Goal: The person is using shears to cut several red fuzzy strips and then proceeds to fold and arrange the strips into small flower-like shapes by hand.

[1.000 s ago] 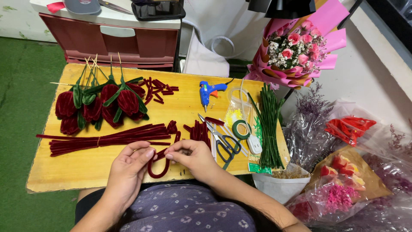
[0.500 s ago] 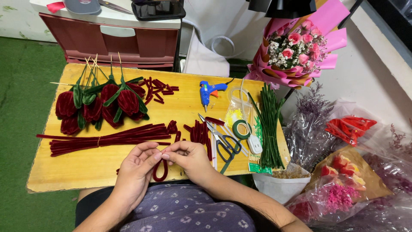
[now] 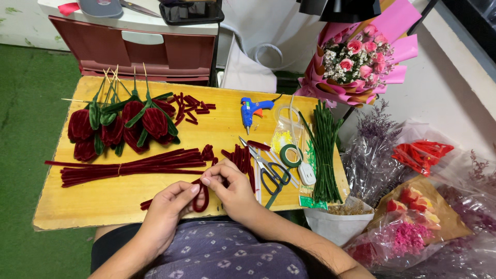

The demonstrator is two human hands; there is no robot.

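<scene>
— What is seen from the head view?

— A dark red chenille stem bent into a loop (image 3: 200, 199) is held at the near edge of the yellow wooden desk (image 3: 93, 204), just above the lap. The left hand (image 3: 166, 213) is closed on the loop's left side, thumb and forefinger pinched on it. The right hand (image 3: 233, 190) is closed too, its fingertips pressed onto the loop's top and right side.

— How is the stem judged to handle?

— It is judged light and soft in its pile, with a wire core that keeps a bend. A hold close to the bend, between fingertips, is thought best.

— What lies nearby?

— A bundle of long dark red stems (image 3: 129, 168) is laid just beyond the hands, finished dark red velvet roses with green leaves (image 3: 121, 126) farther back, and black-handled scissors (image 3: 271, 173) beside the right hand.

— What differs from the earlier pictures?

— The hands are drawn closer together than a second ago, and the loop is pulled tighter and narrower. Nothing else on the desk is moved.
</scene>
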